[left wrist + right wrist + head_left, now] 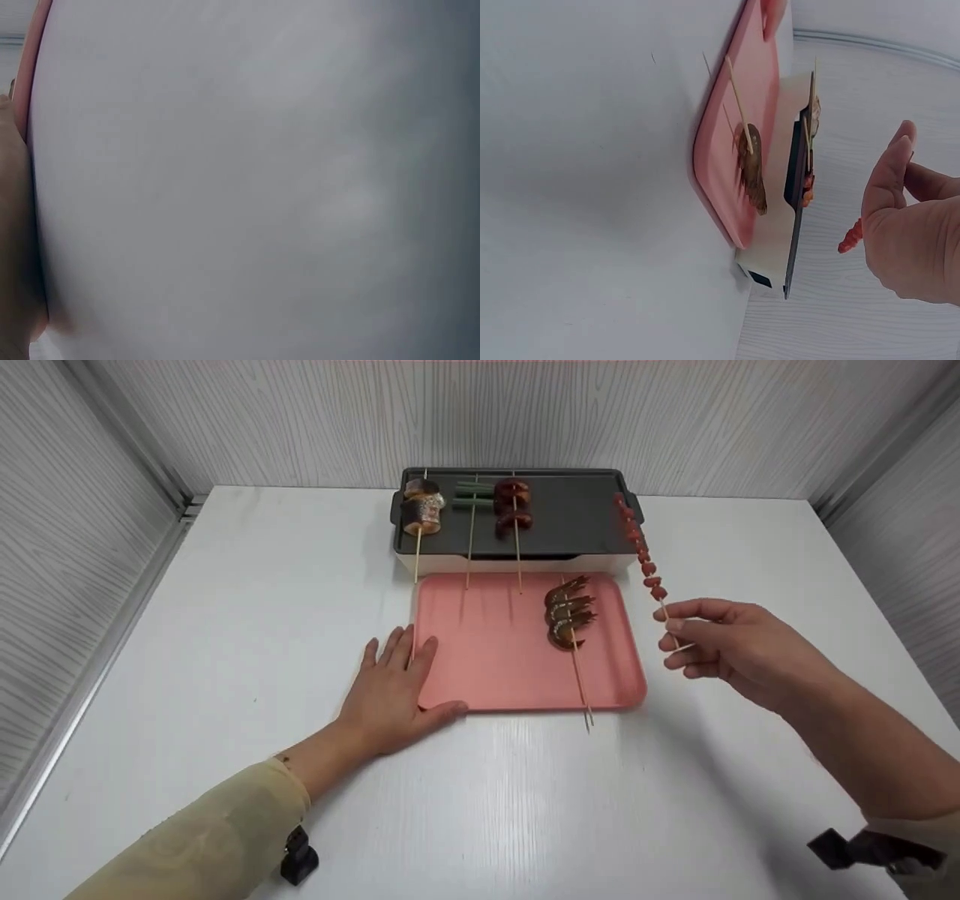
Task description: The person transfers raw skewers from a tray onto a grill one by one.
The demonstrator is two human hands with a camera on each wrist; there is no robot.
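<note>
My right hand (pixel 724 641) pinches the bare stick end of a skewer of red pieces (pixel 646 559), held up at the right end of the grill. In the right wrist view the hand (pixel 915 225) hides most of that skewer. My left hand (pixel 386 697) lies flat, fingers spread, at the left edge of the pink tray (pixel 480 675). On the tray's right side rests a shrimp skewer (pixel 568 615). The dark grill plate (pixel 574 510) carries a skewer of thick browned chunks (pixel 422 514), a green vegetable skewer (pixel 472 499) and a skewer of reddish-brown curled pieces (pixel 514 506).
The grill's pale base (pixel 600 564) stands directly behind the tray on a white table (pixel 495 810). Grey wood-grain panels (pixel 360 420) enclose the table at the back and sides. The left wrist view shows mostly blurred white table surface (pixel 225 187).
</note>
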